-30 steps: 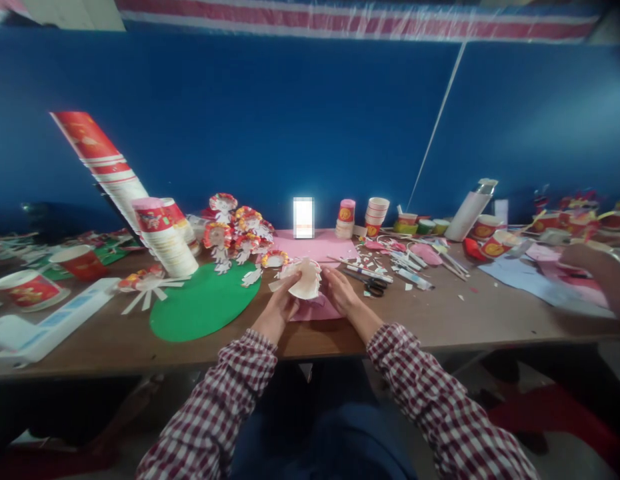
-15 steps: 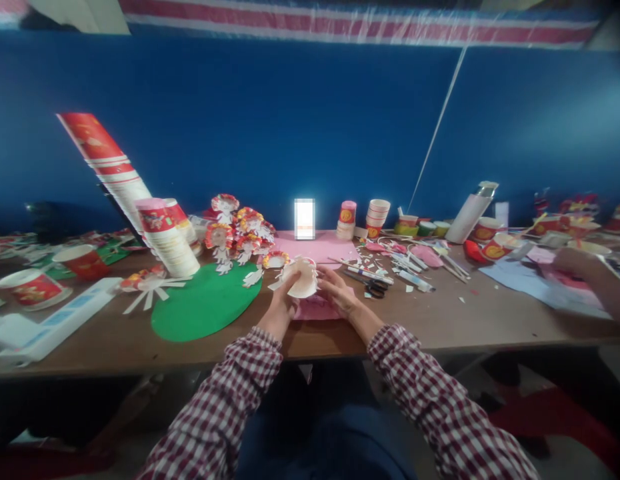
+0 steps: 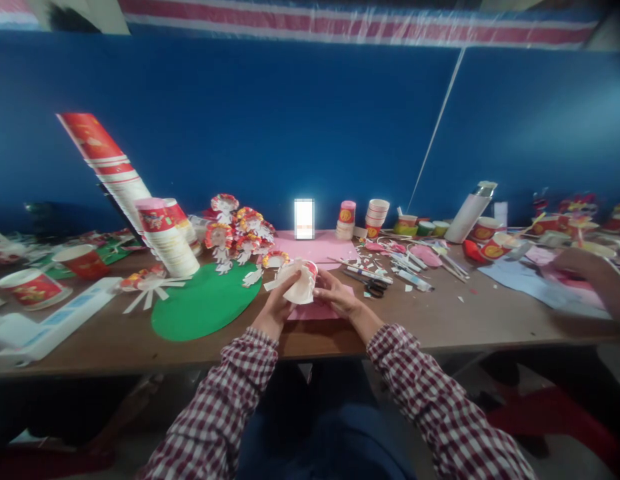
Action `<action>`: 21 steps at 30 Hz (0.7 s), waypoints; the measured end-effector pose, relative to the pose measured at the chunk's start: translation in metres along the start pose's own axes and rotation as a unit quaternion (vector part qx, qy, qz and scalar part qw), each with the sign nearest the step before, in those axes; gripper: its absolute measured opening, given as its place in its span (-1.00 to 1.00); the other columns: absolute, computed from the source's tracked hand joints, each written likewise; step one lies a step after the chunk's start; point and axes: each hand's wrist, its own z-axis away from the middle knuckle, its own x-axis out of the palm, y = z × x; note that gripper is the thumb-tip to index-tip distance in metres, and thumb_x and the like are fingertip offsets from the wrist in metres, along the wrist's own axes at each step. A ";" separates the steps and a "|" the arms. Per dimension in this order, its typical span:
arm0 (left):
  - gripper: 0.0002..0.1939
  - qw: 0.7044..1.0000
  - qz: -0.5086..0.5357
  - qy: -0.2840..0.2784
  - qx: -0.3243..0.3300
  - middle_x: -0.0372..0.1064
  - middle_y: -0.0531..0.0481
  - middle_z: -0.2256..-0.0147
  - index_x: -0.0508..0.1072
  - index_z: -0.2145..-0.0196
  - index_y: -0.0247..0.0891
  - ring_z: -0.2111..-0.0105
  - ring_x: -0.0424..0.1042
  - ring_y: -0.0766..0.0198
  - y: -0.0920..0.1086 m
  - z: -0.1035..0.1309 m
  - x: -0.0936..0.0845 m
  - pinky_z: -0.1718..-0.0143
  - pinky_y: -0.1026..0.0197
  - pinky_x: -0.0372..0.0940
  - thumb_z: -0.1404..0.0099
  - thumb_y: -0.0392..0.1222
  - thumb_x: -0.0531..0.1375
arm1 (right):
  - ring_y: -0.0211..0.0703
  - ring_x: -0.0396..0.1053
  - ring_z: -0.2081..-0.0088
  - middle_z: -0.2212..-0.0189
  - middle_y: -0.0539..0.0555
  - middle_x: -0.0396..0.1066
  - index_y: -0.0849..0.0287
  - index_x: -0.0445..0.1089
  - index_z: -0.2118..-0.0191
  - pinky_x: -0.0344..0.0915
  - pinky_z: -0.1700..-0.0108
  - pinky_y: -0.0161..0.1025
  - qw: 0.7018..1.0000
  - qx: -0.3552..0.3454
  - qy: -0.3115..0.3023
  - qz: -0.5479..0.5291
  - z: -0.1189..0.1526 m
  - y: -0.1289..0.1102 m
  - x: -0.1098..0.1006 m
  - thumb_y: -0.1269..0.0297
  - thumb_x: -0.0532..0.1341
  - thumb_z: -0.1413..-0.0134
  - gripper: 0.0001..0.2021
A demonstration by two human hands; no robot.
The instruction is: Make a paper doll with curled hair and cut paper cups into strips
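Between my two hands is a cut paper cup, its pale inner side toward me and a strip of red print at its right edge. My left hand grips it from the left, thumb over the pale side. On the right edge, the thumb and fingers of my right hand close around the cup's rim. Pink paper lies on the table beneath my hands. Just beyond them stands a cluster of cut-out paper figures with red and yellow frilled tops.
Left are a green oval sheet, a leaning stack of paper cups and a white box. Scissors, pens and paper scraps lie to the right. Another person's hand works at the far right over pink and white paper.
The cup has turned and tipped between my hands, so its red printed side now shows at the right. My left hand has shifted slightly left and down.
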 end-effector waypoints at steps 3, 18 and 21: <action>-0.54 1.000 -0.008 0.009 0.004 0.49 -0.12 0.22 0.41 0.02 -0.27 0.17 0.47 0.08 -0.002 0.002 -0.001 0.18 0.15 0.38 -0.09 -0.18 0.28 | -0.13 0.36 0.07 0.05 0.06 0.39 0.02 0.27 -0.07 0.31 0.08 -0.22 1.000 0.002 -0.008 0.000 0.000 0.001 -0.002 0.26 0.42 0.24 -0.35; -0.56 0.980 -0.013 0.128 0.154 0.43 -0.03 0.44 0.43 0.36 -0.36 0.48 0.41 0.27 -0.006 -0.008 0.002 0.42 0.23 0.30 0.20 -0.11 0.42 | -0.20 0.37 0.19 -0.02 0.03 0.32 -0.05 0.18 -0.13 0.30 0.31 -0.36 0.999 0.018 -0.037 -0.008 -0.001 0.000 -0.002 0.31 0.38 0.25 -0.28; -0.56 0.976 -0.040 0.130 0.168 0.42 0.00 0.46 0.42 0.35 -0.34 0.47 0.41 0.29 -0.012 -0.015 -0.005 0.40 0.24 0.29 0.18 -0.09 0.41 | -0.19 0.38 0.24 0.03 0.03 0.36 -0.02 0.20 -0.11 0.31 0.32 -0.35 1.000 0.020 -0.024 -0.003 -0.002 0.004 -0.004 0.31 0.40 0.34 -0.24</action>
